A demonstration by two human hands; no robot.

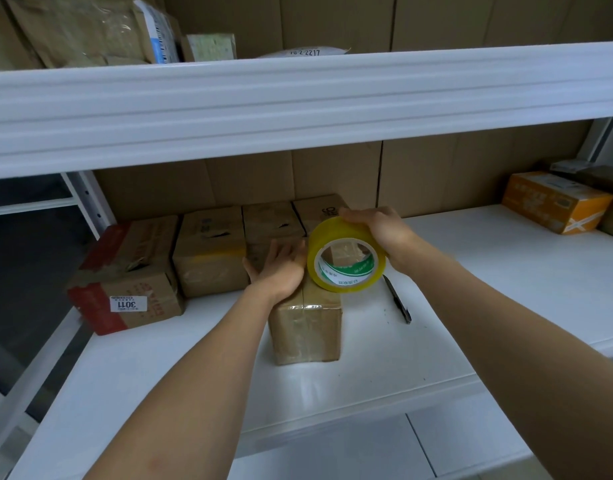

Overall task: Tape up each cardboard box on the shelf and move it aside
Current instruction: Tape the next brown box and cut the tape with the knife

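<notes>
Taping a small brown cardboard box (307, 327) on the white shelf (471, 306).
Left hand (281, 268) lies flat on the box top with straight fingers; right hand (381, 230) grips one yellow tape roll (346, 256) just beside. Four brown cardboard boxes line up behind; one black pen (397, 299) lies right.

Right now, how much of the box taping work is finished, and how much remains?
Done, apparently: four cardboard boxes stand in a row at the back left of the white shelf. In hand: the small brown cardboard box at the front, left hand pressing its top, right hand holding the yellow tape roll on it. Left: finishing this box and moving it aside.
</notes>
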